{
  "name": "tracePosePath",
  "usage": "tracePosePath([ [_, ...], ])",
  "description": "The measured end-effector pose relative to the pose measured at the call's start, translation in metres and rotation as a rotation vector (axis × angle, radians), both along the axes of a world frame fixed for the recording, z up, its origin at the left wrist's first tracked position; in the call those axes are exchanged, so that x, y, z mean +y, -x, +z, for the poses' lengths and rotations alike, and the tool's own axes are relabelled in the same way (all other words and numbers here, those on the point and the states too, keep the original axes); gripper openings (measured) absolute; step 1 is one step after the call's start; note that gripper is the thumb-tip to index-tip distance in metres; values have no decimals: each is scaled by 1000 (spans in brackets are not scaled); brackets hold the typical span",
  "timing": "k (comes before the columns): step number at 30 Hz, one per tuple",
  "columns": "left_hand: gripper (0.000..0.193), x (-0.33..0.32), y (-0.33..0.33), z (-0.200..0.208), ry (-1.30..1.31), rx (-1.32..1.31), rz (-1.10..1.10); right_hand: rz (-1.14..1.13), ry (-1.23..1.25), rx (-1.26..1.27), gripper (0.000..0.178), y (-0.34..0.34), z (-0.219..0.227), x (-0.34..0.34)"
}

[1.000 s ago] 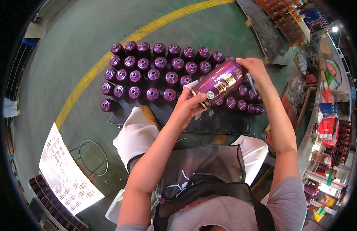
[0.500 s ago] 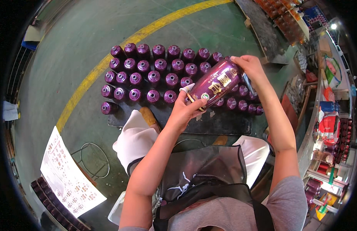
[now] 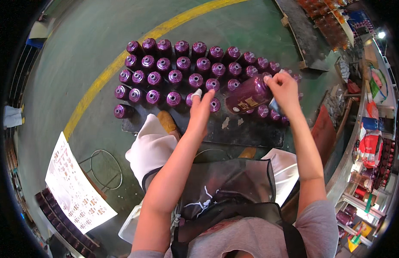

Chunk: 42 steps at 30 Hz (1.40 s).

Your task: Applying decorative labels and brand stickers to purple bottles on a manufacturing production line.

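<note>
My right hand [image 3: 284, 91] grips a shiny purple bottle [image 3: 247, 95] by its neck end and holds it tilted, its base toward the left. Gold and white decoration marks the bottle's side. A bluish-white piece [image 3: 274, 105], too small to make out, shows below the right hand's fingers. My left hand [image 3: 201, 112] is empty, its fingers apart, to the left of the bottle and not touching it. One of its fingertips has a white cover [image 3: 197, 93]. Purple bottles [image 3: 175, 76] stand upright in several rows beyond my hands, some hidden behind the held bottle and right hand.
The rows stand on a low dark board [image 3: 251, 136] in front of my knees. A printed sheet [image 3: 77, 189] and a wire ring stand [image 3: 105, 170] are at left. Crowded shelving [image 3: 371, 150] runs along the right. A dark pallet [image 3: 300, 38] lies at the far right.
My left hand has let go of the bottle's base and drawn slightly away. The right hand has moved the bottle to the right and lower, toward the rows.
</note>
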<state>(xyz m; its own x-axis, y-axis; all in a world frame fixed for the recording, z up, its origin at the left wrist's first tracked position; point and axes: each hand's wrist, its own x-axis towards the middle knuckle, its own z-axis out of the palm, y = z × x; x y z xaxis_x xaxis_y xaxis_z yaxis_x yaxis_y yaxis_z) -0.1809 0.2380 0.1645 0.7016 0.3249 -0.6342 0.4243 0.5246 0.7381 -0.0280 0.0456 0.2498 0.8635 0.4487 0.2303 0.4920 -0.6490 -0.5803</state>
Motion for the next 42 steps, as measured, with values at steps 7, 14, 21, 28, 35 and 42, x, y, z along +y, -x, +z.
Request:
tracePosePath([
  [7, 60, -2, -1, 17, -55, -63, 143, -136, 112, -132, 28, 25, -160, -23],
  [14, 62, -4, 0, 17, -37, -34, 111, -276, 465, 56, 28, 42, -284, -1],
  [21, 48, -14, 0, -7, -114, -70, 132, -254, 669, 297, 31, 38, -305, 11],
  [28, 53, -31, -9, -26, -293, -48, -34, -162, 365, 281, 22, 65, -250, -19],
  [35, 40, -54, -2, -40, -564, -73, -415, -190, 198, 440, 18, 149, -232, -102],
  [42, 44, -78, 49, -92, -769, 146, -931, -361, -13, 567, 17, 226, -215, -144],
])
